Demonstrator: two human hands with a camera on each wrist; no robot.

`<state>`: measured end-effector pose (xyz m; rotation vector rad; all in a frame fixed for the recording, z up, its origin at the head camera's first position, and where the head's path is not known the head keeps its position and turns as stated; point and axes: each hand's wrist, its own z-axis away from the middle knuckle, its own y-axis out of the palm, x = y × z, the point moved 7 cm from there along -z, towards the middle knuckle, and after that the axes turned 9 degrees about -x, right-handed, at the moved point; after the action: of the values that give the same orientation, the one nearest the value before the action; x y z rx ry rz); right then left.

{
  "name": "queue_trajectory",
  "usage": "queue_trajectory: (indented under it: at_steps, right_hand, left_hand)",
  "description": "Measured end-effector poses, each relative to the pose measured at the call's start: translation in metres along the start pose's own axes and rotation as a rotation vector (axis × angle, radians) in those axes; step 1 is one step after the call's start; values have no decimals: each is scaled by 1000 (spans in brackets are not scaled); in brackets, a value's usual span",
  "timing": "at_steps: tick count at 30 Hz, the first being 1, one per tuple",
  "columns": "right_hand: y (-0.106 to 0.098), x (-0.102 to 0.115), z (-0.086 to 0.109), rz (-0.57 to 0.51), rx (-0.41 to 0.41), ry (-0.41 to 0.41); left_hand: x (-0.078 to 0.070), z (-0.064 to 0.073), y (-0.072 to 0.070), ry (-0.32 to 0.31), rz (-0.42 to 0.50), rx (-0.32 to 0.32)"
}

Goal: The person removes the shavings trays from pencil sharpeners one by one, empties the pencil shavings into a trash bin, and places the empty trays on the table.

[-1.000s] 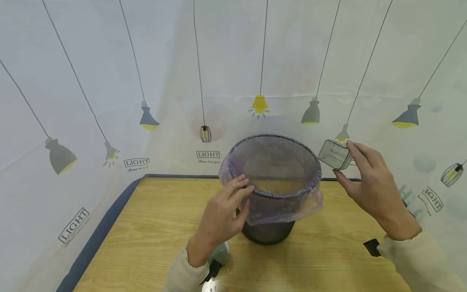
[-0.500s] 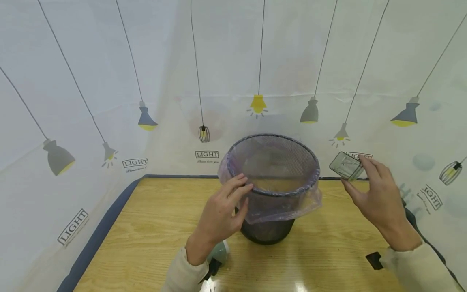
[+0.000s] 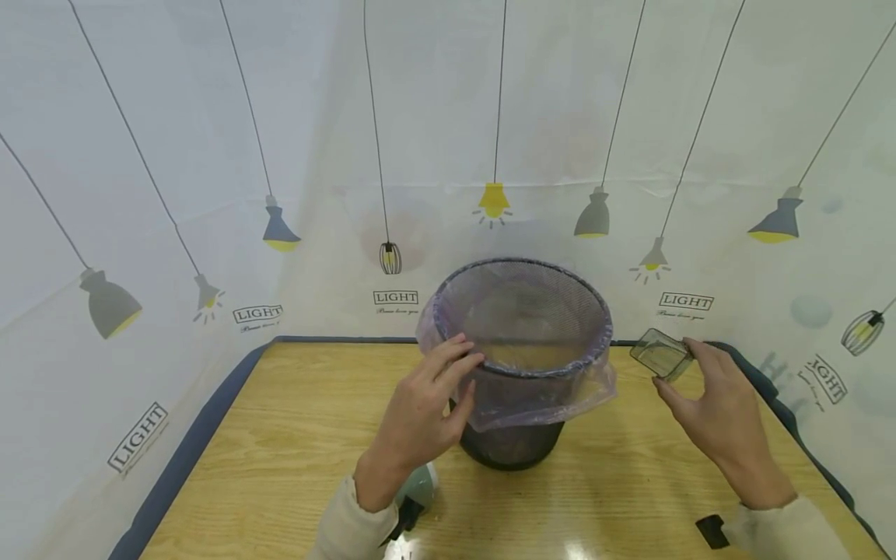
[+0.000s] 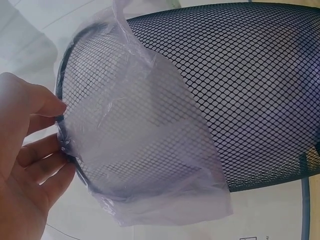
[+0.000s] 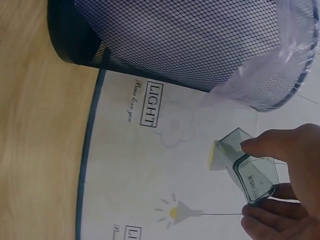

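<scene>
A black mesh wastebasket (image 3: 514,449) stands upright on the wooden table, a thin purple bag (image 3: 539,406) folded over its rim. My left hand (image 3: 423,404) pinches the near-left part of that rim, thumb outside and fingertips over the edge, as the left wrist view (image 4: 30,155) shows. To the right of the basket, my right hand (image 3: 721,420) holds a small clear greenish plastic box (image 3: 659,354) between thumb and fingers, raised off the table and tilted. Printed letters show on one wall of the box (image 5: 254,182) in the right wrist view.
A rounded teal object with a black part (image 3: 418,490) lies on the table, partly hidden by my left wrist. A small black piece (image 3: 712,531) shows beside the right sleeve. Lamp-printed sheeting (image 3: 322,272) rises behind the table's back and sides.
My right hand has moved down and a little to the right with the box, away from the basket's rim. The left hand has stayed on the rim.
</scene>
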<state>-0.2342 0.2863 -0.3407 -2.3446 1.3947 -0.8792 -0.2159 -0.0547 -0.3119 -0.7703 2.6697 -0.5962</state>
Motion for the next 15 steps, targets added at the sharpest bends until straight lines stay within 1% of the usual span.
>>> queue_trajectory:
  at_steps: [3,8,15]
  right_hand:
    - [5,-4,8,0,29,27]
    - [15,-12,22,4,93,94]
    - [28,-20,40,30,193,171]
  left_hand:
    - [0,0,0,5,-4,-2]
    - [-1,1,-1,17,-12,-12]
    - [-2,2,-3,35,-6,-43]
